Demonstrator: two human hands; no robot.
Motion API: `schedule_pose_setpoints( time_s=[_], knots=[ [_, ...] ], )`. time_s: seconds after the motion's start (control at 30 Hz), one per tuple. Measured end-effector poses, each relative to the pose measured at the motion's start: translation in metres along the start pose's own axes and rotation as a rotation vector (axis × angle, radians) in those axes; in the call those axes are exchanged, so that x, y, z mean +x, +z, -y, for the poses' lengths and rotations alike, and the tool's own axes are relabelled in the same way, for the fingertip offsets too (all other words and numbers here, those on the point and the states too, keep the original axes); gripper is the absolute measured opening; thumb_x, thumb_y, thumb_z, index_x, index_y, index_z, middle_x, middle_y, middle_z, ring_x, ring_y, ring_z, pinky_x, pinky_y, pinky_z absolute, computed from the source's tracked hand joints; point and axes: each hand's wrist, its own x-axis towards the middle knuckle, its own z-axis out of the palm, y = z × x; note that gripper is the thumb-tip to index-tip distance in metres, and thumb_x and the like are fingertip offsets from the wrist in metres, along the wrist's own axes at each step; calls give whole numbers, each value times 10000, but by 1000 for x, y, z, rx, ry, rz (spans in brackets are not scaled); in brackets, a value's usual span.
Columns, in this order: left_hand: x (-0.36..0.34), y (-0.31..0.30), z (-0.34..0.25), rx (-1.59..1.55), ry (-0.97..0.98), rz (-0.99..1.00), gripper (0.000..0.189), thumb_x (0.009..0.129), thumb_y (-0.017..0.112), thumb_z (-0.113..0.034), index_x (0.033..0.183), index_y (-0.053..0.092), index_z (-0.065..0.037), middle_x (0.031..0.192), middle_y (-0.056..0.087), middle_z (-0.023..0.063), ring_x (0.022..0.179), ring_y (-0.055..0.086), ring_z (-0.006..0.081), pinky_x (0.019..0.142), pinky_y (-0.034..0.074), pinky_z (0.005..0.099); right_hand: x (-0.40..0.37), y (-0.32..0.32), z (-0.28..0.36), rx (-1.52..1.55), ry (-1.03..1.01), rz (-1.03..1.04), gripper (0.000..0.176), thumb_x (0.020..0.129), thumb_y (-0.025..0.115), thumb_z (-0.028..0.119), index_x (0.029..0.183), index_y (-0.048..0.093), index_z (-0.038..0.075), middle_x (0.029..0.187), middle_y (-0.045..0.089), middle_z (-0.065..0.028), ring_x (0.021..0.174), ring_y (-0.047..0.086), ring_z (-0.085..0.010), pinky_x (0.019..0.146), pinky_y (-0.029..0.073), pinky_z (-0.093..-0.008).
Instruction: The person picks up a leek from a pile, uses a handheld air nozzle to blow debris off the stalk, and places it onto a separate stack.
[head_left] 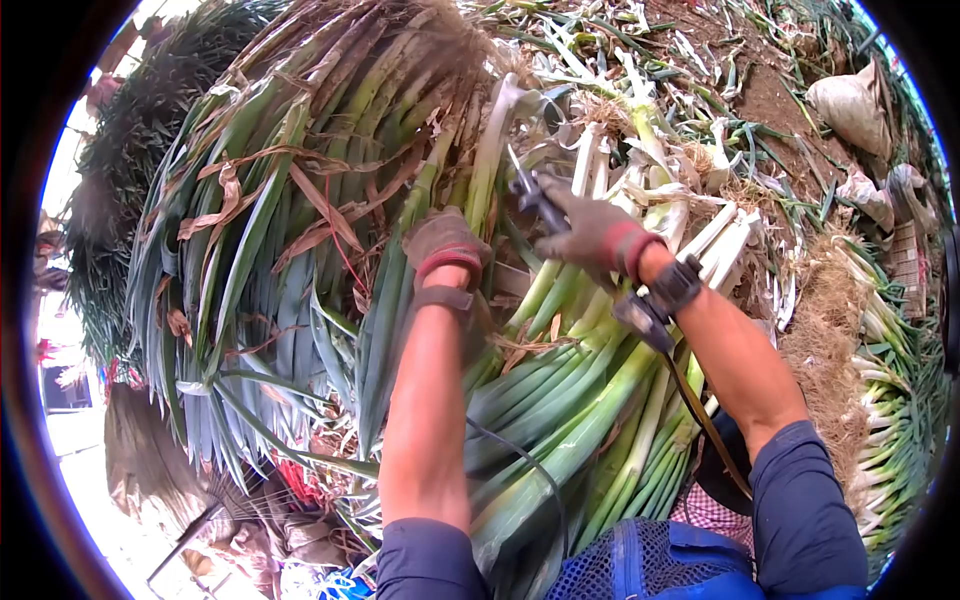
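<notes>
My left hand point(445, 240), in a brown glove with a red cuff, is closed around the green part of a leek point(486, 165), whose pale end points away from me and looks blurred. In my right hand point(592, 232), gloved the same way, is a dark air blow gun point(540, 205). Its thin nozzle points at the held leek. A dark fitting point(642, 320) with a hose point(708, 425) hangs below my right wrist. Beneath both hands lie several leeks point(590, 390) with white stalks and green leaves.
A big heap of untrimmed leeks point(280, 220) with dry brown leaves rises at left. Peeled scraps point(690, 60) litter the ground ahead. A filled sack point(852, 108) lies at the far right. More leeks point(885, 420) with bushy roots point(825, 350) line the right side.
</notes>
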Motion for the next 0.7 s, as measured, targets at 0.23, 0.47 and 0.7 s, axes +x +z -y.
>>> schedule_pose_setpoints(
  time_s=[0.23,0.47,0.7],
  knots=[
    [-13,-11,7,-47,97,384,443,767,852,-331,1123,841,-67,1158,801,208,1062,795,357,915,630,440,-83,14,-11,-138,-51,158,1080,890,809,501,1754,250,172,952,751,-212,939,764,-400,917,582,-475],
    [-43,-5,29,-183,252,654,587,782,886,-433,1151,810,16,1140,804,230,1033,762,380,919,583,464,-116,9,-20,-159,-125,173,1098,895,811,512,1765,212,211,1130,758,-293,1051,747,-469,965,567,-489],
    [-66,-3,41,-379,164,503,555,823,879,-383,1198,786,15,1150,797,226,1068,761,364,946,575,449,-126,4,-37,-93,-44,151,1083,898,801,543,1756,244,189,991,762,-241,982,757,-433,932,579,-486]
  ],
)
